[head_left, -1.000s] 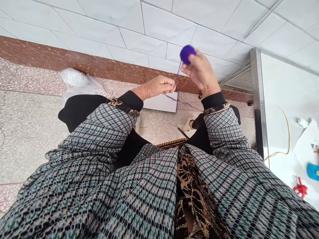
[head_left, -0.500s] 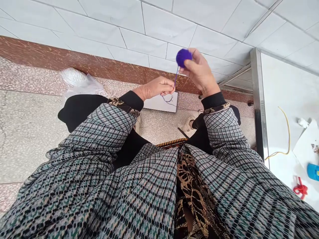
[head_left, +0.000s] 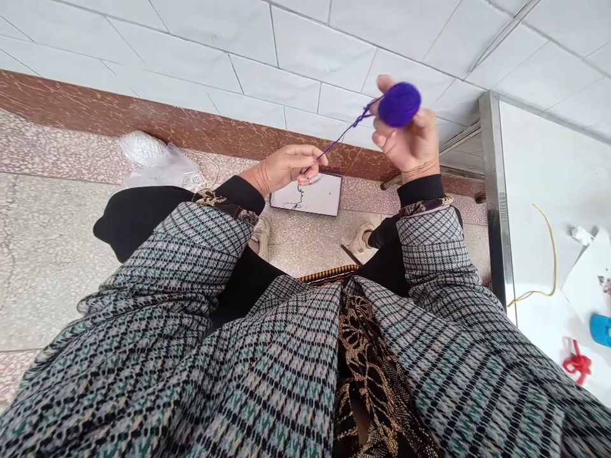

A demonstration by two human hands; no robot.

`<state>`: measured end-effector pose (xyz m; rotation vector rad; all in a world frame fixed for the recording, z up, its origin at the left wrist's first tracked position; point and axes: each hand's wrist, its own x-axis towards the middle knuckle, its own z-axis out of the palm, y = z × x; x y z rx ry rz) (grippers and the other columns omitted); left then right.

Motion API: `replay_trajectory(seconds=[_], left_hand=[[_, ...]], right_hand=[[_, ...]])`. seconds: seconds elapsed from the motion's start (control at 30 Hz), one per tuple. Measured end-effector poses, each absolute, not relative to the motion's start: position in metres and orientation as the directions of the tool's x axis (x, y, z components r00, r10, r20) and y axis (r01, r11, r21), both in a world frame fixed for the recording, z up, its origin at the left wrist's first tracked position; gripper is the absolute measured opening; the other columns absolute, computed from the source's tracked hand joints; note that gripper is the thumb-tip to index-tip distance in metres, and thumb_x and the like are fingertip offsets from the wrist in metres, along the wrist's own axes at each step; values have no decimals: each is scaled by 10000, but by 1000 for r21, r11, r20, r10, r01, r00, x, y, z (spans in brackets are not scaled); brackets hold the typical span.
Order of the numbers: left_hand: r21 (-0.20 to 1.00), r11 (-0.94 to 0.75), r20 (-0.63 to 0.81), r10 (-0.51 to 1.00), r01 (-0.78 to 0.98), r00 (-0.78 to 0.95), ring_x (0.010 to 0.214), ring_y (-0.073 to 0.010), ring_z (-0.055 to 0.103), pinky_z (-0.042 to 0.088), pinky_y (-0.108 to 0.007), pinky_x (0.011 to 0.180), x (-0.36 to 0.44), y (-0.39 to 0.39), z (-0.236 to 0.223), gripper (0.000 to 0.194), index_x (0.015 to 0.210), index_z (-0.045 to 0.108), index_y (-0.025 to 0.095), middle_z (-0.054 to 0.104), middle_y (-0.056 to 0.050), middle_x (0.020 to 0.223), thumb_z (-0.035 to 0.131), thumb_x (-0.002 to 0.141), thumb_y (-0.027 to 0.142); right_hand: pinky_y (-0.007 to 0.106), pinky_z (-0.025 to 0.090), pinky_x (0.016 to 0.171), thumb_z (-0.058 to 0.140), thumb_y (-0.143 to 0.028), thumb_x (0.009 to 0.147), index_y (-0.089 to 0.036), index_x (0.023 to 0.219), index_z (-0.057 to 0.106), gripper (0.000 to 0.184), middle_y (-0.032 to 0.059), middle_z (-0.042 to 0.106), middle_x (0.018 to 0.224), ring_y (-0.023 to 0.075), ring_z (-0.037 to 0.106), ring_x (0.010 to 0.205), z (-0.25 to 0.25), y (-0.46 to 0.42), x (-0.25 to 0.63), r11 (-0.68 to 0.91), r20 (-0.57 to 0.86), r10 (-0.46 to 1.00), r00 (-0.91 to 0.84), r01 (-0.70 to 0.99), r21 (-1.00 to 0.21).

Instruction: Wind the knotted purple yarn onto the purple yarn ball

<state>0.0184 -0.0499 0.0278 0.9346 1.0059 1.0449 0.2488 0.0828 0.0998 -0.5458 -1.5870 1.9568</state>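
A purple ball of yarn (head_left: 400,104) is held up in my right hand (head_left: 409,141), its fingers curled around the underside and side. From the ball a purple yarn strand (head_left: 341,135) runs down to the left, kinked and twisted close to the ball. My left hand (head_left: 290,166) pinches that strand between its fingers. Below the left hand, a loose end of the yarn dangles over a white flat box (head_left: 321,194) on the floor.
White yarn in a clear plastic bag (head_left: 147,156) lies on the floor at left. The white table (head_left: 534,165) on the right bears a yellow cord (head_left: 554,254), a red knotted cord (head_left: 577,362) and a blue object (head_left: 600,329). A tiled wall (head_left: 305,44) stands ahead.
My right hand has moved right with the yarn ball and turned. My left hand shifted slightly left, and the strand between the hands is longer and more slanted.
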Motion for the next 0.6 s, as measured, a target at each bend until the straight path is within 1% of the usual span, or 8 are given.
replay_trajectory(seconds=[0.1,0.17,0.27,0.33,0.4,0.43,0.5,0.6], left_hand=[[925,255,-217,963,-283,160,481,-68,381,374,-192,480,10,-57,8,240,765,707,146,453,20,545,827,853,335],[904,305,-283,952,-300,116,469,-60,344,333,-181,471,5,-61,-9,215,716,694,129,417,29,523,805,847,257],[853,468,-485,874,-233,-21,450,-61,359,307,-180,465,0,-68,-38,209,660,672,103,441,10,511,706,865,127],[798,577,-600,788,-171,-137,435,-65,378,279,-185,451,-1,-73,-57,254,607,646,99,468,-8,500,661,857,60],[753,641,-658,727,-152,-198,421,-69,385,250,-195,438,0,-79,-75,277,573,616,106,476,-13,490,676,835,42],[741,652,-672,715,-161,-196,423,-73,394,254,-199,439,2,-83,-83,272,575,610,109,486,-14,499,696,826,50],[724,662,-689,707,-195,-158,458,-90,451,320,-207,467,7,-89,-96,221,625,628,112,533,-24,549,731,819,85],[698,670,-704,706,-253,-72,536,-115,511,433,-231,549,18,-96,-109,127,738,673,113,565,-27,614,759,828,140]], right_hand=[[326,559,877,668,-844,618,-272,1156,619,787,68,604,1097,173,493,812,110,88,256,9,50,725,-687,-63,-998],[347,533,944,611,-901,645,-275,1159,656,811,87,608,1080,210,521,936,112,93,263,66,90,736,-671,-61,-996],[354,481,1021,640,-860,626,-297,1128,705,758,84,634,1072,233,510,1043,107,102,273,71,161,776,-610,-170,-983],[339,446,1055,684,-787,624,-322,1065,734,642,75,655,1098,245,499,1104,101,108,279,43,213,789,-576,-293,-955],[312,425,1059,726,-715,646,-339,991,746,511,59,678,1108,247,490,1132,93,112,281,11,279,782,-557,-436,-900],[292,432,1040,751,-678,657,-342,962,743,453,45,687,1089,236,496,1100,91,113,281,-8,312,783,-538,-510,-860],[229,484,952,816,-560,666,-326,929,722,364,11,695,1030,183,515,945,94,114,281,-69,337,804,-491,-639,-766],[135,551,753,784,-317,737,-257,868,661,190,7,692,924,91,496,668,131,115,284,-195,273,868,-415,-789,-583]])
